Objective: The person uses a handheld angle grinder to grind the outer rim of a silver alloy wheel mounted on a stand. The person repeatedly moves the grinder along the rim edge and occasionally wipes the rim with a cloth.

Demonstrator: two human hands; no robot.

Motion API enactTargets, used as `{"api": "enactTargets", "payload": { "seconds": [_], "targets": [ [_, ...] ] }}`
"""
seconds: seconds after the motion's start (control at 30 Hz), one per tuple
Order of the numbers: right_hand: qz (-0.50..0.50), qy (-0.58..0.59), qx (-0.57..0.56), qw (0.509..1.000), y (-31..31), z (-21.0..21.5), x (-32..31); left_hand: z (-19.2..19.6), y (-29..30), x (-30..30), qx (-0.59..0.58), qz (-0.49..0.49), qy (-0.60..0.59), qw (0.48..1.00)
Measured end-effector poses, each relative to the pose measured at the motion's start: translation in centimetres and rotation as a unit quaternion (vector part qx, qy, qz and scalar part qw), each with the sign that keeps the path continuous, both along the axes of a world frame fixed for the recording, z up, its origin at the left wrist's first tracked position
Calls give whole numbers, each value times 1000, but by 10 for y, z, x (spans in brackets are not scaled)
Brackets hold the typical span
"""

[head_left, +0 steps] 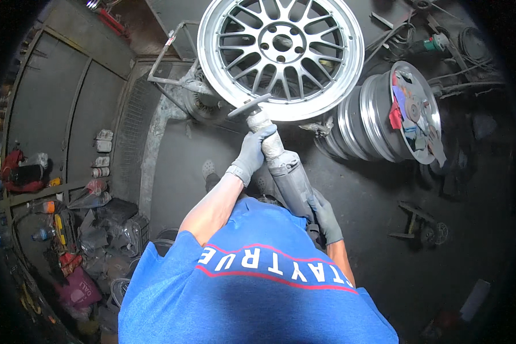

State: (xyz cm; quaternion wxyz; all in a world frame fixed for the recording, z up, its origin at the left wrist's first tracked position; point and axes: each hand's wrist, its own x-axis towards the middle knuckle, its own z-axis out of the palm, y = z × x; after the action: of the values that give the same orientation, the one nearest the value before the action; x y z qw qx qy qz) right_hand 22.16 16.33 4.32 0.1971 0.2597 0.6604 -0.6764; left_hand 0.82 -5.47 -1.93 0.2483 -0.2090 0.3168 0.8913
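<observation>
An angle grinder [292, 178] with a wrapped front end slants across in front of my body. Gloved in grey, my left hand [252, 152] is closed round its neck, just below the disc [249, 106]. Further back, my right hand [325, 215] grips the rear of the dark grinder body, its fingers partly hidden. The disc is at the near rim of a silver multi-spoke wheel [281, 106], overlapping it in view; whether they touch, I cannot tell. The wheel's spoked face is turned toward me.
To the right, stacked wheel rims [370, 117] carry coloured cloths and discs on top. A metal frame [172, 63] stands left of the wheel. Cables [476, 49] hang at the upper right. Bags and clutter [106, 232] fill the left side, and a small metal stand [418, 223] is on the right floor.
</observation>
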Motion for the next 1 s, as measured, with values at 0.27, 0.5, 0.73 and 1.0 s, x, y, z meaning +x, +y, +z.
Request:
{"api": "enactTargets", "payload": {
  "seconds": [0.27, 0.5, 0.73, 1.0],
  "targets": [
    [-94, -60, 49, 993, 50, 62, 29, 22, 102, 5, 51, -60, -19, 997],
    [-101, -62, 60, 991, 60, 69, 39, 38, 120, 9, 18, -82, -13, 996],
    [-84, -57, -28, 994, 21, 16, 27, 17, 55, 0, -62, -29, -13, 998],
    [-54, -88, -80, 991, -4, 30, -3, 16, 21, -7, -81, 19, -26, 996]
  ]
}}
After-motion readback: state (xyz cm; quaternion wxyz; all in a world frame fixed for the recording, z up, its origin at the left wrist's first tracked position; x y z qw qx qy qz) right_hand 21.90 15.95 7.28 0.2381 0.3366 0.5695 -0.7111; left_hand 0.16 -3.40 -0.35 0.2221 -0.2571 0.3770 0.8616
